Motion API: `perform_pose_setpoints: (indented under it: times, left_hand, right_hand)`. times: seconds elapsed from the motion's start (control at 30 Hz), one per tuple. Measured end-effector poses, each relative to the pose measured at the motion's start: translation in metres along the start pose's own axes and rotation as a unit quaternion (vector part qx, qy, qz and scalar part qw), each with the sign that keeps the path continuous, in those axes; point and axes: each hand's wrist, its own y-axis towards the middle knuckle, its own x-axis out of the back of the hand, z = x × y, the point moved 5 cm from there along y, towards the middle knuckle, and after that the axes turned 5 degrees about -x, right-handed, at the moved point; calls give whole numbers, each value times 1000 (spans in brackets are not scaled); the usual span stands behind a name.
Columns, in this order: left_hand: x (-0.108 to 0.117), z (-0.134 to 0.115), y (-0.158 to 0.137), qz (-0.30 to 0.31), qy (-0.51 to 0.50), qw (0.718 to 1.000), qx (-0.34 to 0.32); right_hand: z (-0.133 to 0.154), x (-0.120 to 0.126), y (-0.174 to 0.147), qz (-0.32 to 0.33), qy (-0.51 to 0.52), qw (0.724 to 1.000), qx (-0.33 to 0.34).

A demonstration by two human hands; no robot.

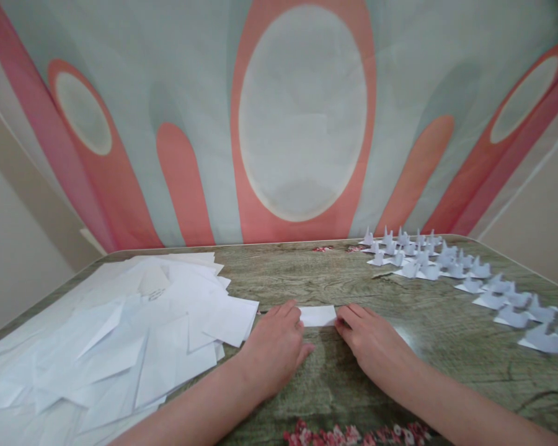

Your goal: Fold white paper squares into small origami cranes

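A small white strip of folded paper [318, 316] lies across the middle of the table, between my two hands. My left hand [279, 341] has its curled fingers closed on the strip's left end, with the thumb held apart below. At the other end, the fingertips and thumb of my right hand [363, 331] pinch the paper's right edge. The palms and part of the fingers are hidden from above. Loose white sheets [167, 334] are heaped just left of my left hand.
Rows of folded white paper birds [418, 260] stand along the table's right and far right side. The wood-patterned table [279, 272] has printed red flowers [353, 433] near its front. A patterned pink and grey backdrop [302, 229] rises behind the far edge.
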Motion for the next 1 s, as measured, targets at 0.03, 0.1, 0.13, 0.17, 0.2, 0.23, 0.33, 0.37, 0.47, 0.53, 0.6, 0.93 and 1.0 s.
perform_pose_setpoints:
  times: [0.03,0.1,0.13,0.17,0.2,0.23,0.33,0.37,0.47,0.53,0.6,0.93,1.0]
  left_hand:
    - [0,0,0,0,-1,1000,1]
    - [1,0,0,1,-1,1000,1]
    - [2,0,0,4,1,1000,1]
    - [2,0,0,8,3,1000,2]
    - [2,0,0,12,6,1000,2]
    - [2,-1,1,16,9,1000,1]
    - [2,-2,1,14,13,1000,-6]
    - [1,-2,1,10,13,1000,-9]
    - [-3,-3,2,5,16,1000,-21]
    - [-6,-4,3,5,20,999,-35]
    - [-9,-5,3,-3,24,998,-49]
    - [-16,11,2,-77,-29,996,-17]
    - [-15,15,3,-78,-49,996,-1]
  right_hand:
    - [-1,-1,0,1,6,1000,1]
    - [-4,-4,-1,3,31,1000,2]
    - [-6,-4,-1,1,50,999,-1]
    - [-8,-5,-1,-4,74,997,-7]
    - [-11,-4,-1,-12,103,994,-16]
    - [-15,-4,-1,-23,134,990,-30]
    - [-25,-4,-1,-46,209,974,-72]
    - [-27,-6,0,-50,225,969,-86]
    - [-32,-14,1,-51,261,957,-113]
    - [-33,-20,2,-41,286,951,-111]
    - [-32,-24,2,-29,306,946,-107]
    - [-34,-24,0,-14,383,914,-132]
    - [-34,-23,0,-15,397,907,-138]
